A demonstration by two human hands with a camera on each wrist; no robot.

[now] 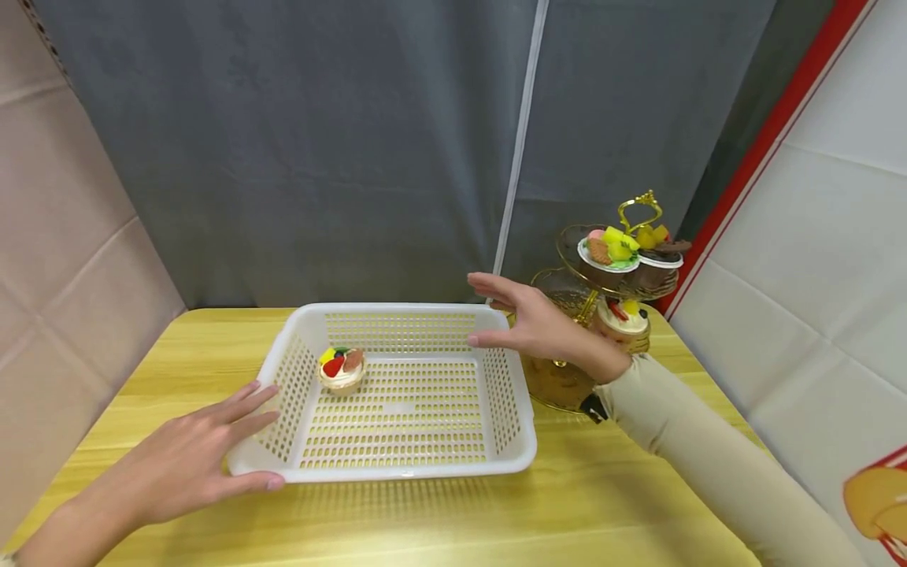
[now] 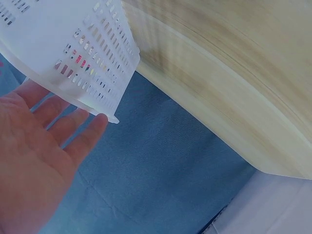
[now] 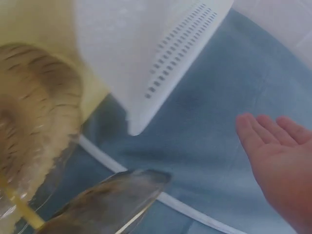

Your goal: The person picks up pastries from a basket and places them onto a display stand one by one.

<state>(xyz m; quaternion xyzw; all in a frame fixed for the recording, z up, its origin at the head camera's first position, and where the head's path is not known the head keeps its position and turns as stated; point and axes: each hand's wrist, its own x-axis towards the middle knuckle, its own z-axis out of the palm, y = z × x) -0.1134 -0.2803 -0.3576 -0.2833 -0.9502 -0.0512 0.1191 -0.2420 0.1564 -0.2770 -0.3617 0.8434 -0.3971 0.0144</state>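
A white perforated plastic basket (image 1: 411, 474) stands on the wooden table, and inside, near its left end, sits a small fruit-topped tart (image 1: 342, 373). My left hand (image 1: 191, 453) rests on the basket's left rim with fingers extended. In the left wrist view, the fingertips of this hand (image 2: 39, 151) lie along the rim of the basket (image 2: 29, 53). Over the basket's right end, my right hand (image 1: 527, 319) hovers with fingers stretched out and thumb apart, holding nothing. The right wrist view has that hand (image 3: 282, 170) apart from the basket (image 3: 117, 48).
A gold-handled tiered stand (image 1: 641, 203) is at the right, just behind my right forearm. Its top tier bears a fruit-topped cup dessert (image 1: 611, 256) and a dark one (image 1: 659, 268); a cream-topped cup (image 1: 623, 319) sits lower. A grey curtain (image 1: 319, 157) hangs behind the table.
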